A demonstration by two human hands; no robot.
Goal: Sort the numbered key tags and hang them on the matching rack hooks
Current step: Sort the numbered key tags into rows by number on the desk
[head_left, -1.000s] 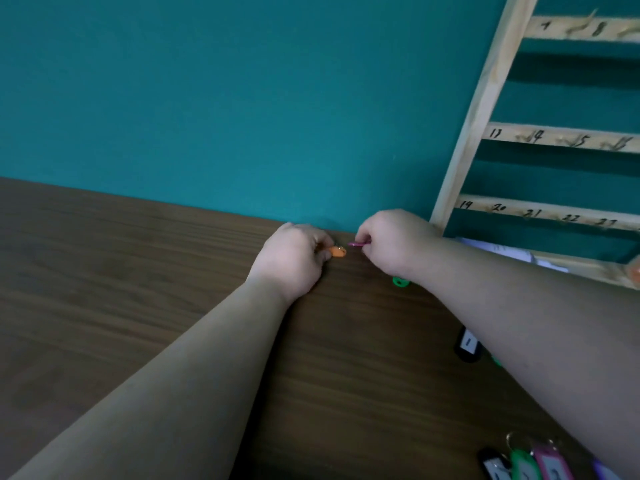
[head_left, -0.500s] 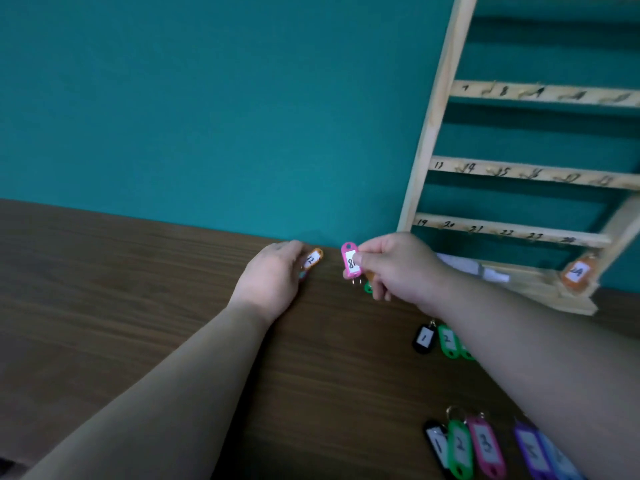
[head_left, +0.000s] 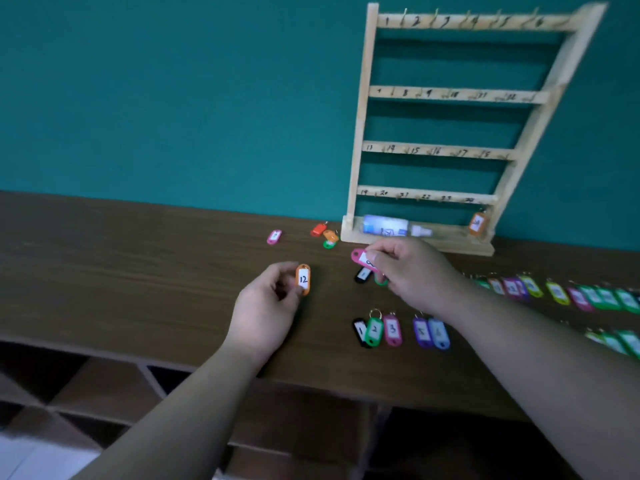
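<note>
Near row (head_left: 392, 330): we count five tags side by side on the surface (head_left: 138, 271): black 1, green 2, pink 3, then one purple and one blue we can't read.
Left grip (head_left: 266, 313): pinching one orange tag (head_left: 303, 279), number 12, held upright just over the surface.
Right grip (head_left: 412, 275): fingers curled round one pink tag (head_left: 360, 258), its label half covered.
Below the right grip: two more, a black tag (head_left: 363, 274) and a green tag (head_left: 380, 280), the green mostly hidden.
Right-hand rows (head_left: 557, 292): two lines of tags, too blurred for us to count.
Far bunch (head_left: 328, 237): three tags close together, red-orange, orange and green, and one lone pink one (head_left: 274, 236) to their left.
Rack (head_left: 360, 133): one, wooden, four numbered rails; it stands on the surface by the wall.
Hung tag (head_left: 477, 224): one, orange, under the lowest rail's right end.
</note>
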